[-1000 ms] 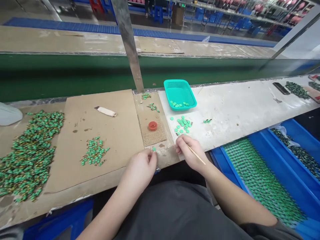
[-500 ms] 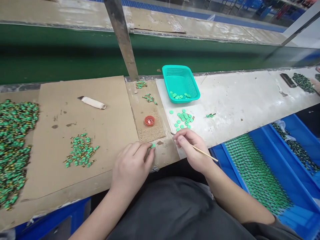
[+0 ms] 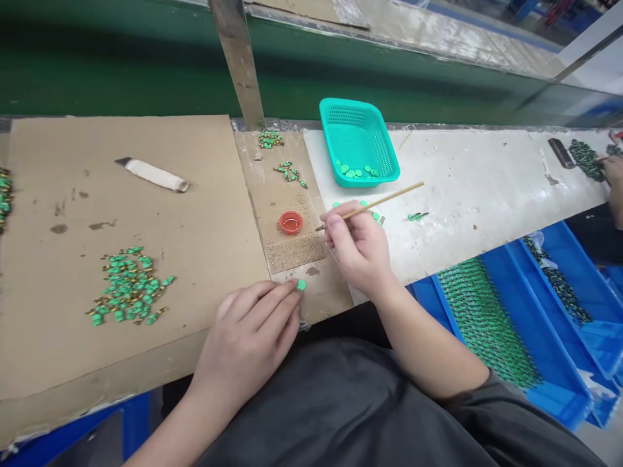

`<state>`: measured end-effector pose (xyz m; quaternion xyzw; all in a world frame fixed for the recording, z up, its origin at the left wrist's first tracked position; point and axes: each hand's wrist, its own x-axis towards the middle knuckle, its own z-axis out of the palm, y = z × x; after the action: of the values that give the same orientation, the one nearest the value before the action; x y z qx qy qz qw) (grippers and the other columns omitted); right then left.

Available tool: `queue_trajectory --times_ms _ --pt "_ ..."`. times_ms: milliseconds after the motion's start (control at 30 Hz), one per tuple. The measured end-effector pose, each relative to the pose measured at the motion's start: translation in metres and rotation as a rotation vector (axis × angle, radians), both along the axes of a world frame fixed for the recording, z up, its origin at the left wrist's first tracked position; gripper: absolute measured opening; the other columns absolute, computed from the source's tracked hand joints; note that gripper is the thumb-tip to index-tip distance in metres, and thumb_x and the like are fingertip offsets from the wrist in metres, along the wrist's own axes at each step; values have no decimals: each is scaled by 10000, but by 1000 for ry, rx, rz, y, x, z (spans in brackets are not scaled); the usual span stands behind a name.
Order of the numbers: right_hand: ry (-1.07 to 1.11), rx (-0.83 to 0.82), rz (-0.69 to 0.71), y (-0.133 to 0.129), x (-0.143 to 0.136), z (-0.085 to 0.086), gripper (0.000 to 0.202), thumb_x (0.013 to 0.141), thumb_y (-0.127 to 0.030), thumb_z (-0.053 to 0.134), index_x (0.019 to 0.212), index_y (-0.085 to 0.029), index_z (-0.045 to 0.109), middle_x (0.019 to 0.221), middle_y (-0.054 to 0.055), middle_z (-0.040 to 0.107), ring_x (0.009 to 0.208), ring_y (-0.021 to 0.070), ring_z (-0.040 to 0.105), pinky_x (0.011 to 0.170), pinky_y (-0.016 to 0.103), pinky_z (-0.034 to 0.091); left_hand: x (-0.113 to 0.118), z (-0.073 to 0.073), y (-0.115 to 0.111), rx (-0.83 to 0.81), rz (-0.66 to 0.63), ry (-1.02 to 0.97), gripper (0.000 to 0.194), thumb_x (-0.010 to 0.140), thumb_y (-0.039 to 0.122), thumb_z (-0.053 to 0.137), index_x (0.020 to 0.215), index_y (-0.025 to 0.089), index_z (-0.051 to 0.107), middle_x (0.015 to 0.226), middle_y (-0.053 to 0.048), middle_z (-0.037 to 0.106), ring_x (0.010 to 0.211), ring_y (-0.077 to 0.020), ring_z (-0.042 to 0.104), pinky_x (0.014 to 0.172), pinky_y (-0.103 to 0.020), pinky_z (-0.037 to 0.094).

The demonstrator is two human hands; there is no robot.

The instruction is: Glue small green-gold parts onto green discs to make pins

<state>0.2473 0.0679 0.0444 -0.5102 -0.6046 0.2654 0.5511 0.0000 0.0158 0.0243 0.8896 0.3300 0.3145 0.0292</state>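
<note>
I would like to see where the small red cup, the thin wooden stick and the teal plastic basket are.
small red cup (image 3: 291, 223), head view, on its liquid-filled middle.
thin wooden stick (image 3: 389, 196), head view, on its bare shaft beyond the right hand.
teal plastic basket (image 3: 384, 152), head view, on its right wall.

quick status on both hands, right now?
Left hand: fingers extended, fingertips on a small green disc at the bench edge.
Right hand: closed on a thin wooden stick, tip near the red cap.
</note>
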Motion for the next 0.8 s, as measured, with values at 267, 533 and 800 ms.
queue_trajectory --times_ms 267,533,800 --pt "-217 137 43 39 -14 -9 394 1252 -534 707 964 -265 709 902 -7 775 763 149 703 732 333 568 -2 -6 -1 -10 -27 20 270 1152 127 734 1408 171 807 1351 -66 922 1190 -285 811 1024 -482 578" --pt "-276 111 92 44 -19 -17 345 1261 -483 664 981 -284 699 968 6 824 859 184 765 841 365 624 -2 -3 -1 -19 -28 16 238 1147 109 731 1360 172 819 1343 -52 925 1194 -281 820 1010 -490 583" --pt "-290 50 115 46 -19 -14 344 1262 -477 649 979 -283 675 980 20 812 886 194 758 899 357 641 -2 -3 0 -8 -25 11 249 1128 114 749 1352 179 836 1330 -57 924 1168 -281 822 981 -495 590"
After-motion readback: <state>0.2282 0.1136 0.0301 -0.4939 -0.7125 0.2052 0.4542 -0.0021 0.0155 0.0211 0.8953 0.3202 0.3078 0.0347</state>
